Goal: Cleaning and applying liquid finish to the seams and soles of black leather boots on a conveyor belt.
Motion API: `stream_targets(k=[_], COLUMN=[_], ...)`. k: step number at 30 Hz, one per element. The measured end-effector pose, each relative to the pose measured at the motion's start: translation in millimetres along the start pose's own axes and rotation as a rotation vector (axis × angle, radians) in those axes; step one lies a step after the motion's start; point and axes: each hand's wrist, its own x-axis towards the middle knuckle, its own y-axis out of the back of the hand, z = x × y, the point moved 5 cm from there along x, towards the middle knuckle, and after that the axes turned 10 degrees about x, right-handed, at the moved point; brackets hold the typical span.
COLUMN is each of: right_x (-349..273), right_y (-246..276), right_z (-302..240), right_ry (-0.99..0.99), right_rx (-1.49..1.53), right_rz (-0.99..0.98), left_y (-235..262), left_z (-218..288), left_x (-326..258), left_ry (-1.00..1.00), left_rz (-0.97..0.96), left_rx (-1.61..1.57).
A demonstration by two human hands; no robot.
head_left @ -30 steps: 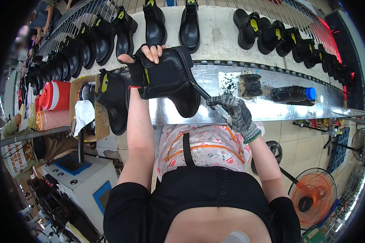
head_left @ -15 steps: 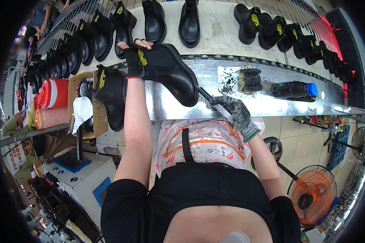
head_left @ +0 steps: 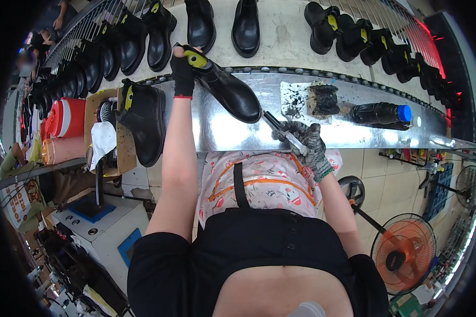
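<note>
My left hand [head_left: 183,71], in a black fingerless glove, grips a black ankle boot [head_left: 229,95] at its top, by the yellow-green patch inside the opening. The boot is held over the metal bench with its toe toward my right hand. In a grey knit glove, my right hand [head_left: 304,143] is closed around a slim pen-like tool [head_left: 271,120], dark at the front and whitish farther back. Its tip is at the edge of the boot's toe; whether it touches is hard to tell. Another black boot [head_left: 144,119] stands left of my left forearm.
A blackened sponge block [head_left: 323,100] lies on a stained white sheet [head_left: 293,101]. Right of it lies a dark bottle [head_left: 378,114] with a blue cap. Black boots [head_left: 246,29] line the conveyor [head_left: 283,37] beyond. A cardboard box [head_left: 126,153] and a red jug [head_left: 69,119] are at left.
The boot has turned in my left hand from its side to show its upper face, and its toe has shifted slightly up. My right hand stays near the toe with the tool.
</note>
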Motion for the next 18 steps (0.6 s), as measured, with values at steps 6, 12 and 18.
stream_targets(k=[6,12,18], right_x=[-19,-30,-29], right_y=[-17,-29,-17], right_z=[-8,-26,-36], right_ry=[0.102,0.149,0.252], right_rx=[-0.034,-0.130,-0.280], right_rz=[0.091,0.138,0.250], left_y=[-10,-18,-27], left_z=[31,63,90], left_x=[-24,-47,-89], left_ry=[-0.320,-0.503,-0.405], left_rz=[-0.020,0.016,0.047], left_rx=[0.694,0.978,1.024])
